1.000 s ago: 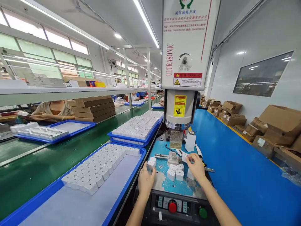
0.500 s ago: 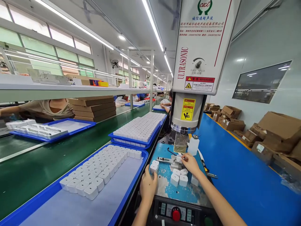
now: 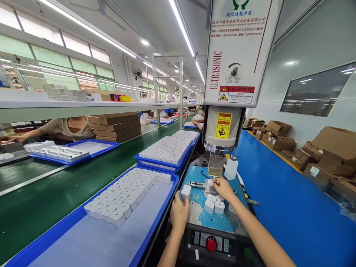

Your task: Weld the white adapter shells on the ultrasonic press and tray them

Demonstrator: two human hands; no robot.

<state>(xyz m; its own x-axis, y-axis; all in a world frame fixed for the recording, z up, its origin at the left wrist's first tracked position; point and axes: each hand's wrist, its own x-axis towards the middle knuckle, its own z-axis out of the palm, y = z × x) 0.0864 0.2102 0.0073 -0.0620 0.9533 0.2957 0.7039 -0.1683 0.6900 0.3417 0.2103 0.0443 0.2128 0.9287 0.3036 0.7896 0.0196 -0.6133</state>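
Observation:
My left hand point(image 3: 179, 213) is curled at the left edge of the press table, thumb and fingers around the near one of two white plastic housings point(image 3: 185, 193). My right hand point(image 3: 224, 189) pinches a white plastic housing point(image 3: 210, 183) at the metal fixture point(image 3: 210, 190), below the raised horn point(image 3: 216, 165) of the ultrasonic welder point(image 3: 233, 55). The fingers partly cover that piece. Several more white housings point(image 3: 214, 204) stand grouped in front of the fixture, one partly behind my right forearm.
To the left, a blue tray point(image 3: 175, 181) carries rows of white housings, and stacked trays point(image 3: 136, 157) stand behind it. A white bottle point(image 3: 231, 168) is at the table's back right. A red button point(image 3: 211, 244) sits on the front panel. Across the green belt point(image 3: 75, 185) a person works.
The camera view has shifted slightly, so the scene sits a little differently in frame. Both hands stay at the same places, the right fingers still at the fixture.

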